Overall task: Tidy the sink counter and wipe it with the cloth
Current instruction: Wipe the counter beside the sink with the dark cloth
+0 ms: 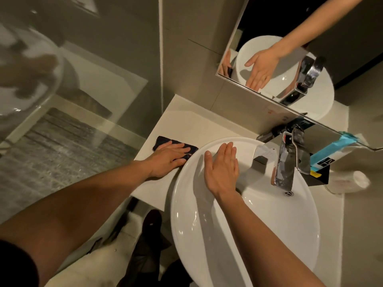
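Now the left hand (169,157) lies flat on the dark cloth (160,142), fingers straight and close together, pressing it to the counter (186,121). Cloth and hand sit at about 9 o'clock from the basin (207,235), with the cloth's near corner just touching the basin's rim. Most of the cloth is hidden under the palm; its far end shows beyond the fingertips.

Over the basin's upper left part is the right hand (221,168), palm down, fingers straight and together, thumb held out to the side, holding nothing. Whether it touches the porcelain, I cannot tell.

At 2 o'clock from the basin's middle stands a chrome tap (288,158), its spout reaching over the drain (288,193). Just beyond the tap, at 3 o'clock, a blue and white tube (331,150) leans on a black box (320,175). A clear bottle (350,182) lies near the box on its right. Above, at 12 o'clock, a mirror (259,27) reflects the right hand, the tap and the basin.
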A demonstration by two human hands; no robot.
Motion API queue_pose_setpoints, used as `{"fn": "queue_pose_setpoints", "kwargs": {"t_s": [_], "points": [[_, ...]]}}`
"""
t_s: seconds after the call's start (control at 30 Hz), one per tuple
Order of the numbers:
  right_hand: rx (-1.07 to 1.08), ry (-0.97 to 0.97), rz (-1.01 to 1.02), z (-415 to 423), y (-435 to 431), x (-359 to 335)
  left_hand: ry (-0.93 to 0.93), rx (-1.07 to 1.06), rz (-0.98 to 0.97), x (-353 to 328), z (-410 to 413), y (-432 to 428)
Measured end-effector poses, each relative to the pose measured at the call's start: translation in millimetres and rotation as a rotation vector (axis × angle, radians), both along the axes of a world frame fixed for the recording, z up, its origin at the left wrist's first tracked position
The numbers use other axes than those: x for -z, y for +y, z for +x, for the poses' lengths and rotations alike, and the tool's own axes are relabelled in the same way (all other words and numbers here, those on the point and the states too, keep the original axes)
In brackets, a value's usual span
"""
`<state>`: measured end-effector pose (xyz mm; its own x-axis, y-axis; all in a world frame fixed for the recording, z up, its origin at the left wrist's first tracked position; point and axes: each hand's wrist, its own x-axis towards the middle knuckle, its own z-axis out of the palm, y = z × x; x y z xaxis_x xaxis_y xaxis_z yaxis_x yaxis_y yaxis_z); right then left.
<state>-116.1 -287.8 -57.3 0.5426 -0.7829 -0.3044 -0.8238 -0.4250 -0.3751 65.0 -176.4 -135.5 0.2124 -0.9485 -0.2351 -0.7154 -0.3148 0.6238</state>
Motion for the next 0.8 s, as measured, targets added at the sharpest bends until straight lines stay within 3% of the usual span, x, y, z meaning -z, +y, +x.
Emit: {"fn": "queue_pose_setpoints", "kwargs": {"t_s": [0.3,0.63,0.8], "points": [[-0.119,-0.038,0.052,-2.6,83.3,-2.4,0.0,-0.207,-0.024,-10.5,-48.0,70.0],[-0.25,-0.086,0.104,-50.8,116.5,-7.1,-0.002,-0.452,-0.019,-17.4,-112.8,129.0],[-0.309,-0.124,0.164,-85.9,121.9,-9.4,0.109,-0.562,0.076,-26.1,-152.5,154.9]]}}
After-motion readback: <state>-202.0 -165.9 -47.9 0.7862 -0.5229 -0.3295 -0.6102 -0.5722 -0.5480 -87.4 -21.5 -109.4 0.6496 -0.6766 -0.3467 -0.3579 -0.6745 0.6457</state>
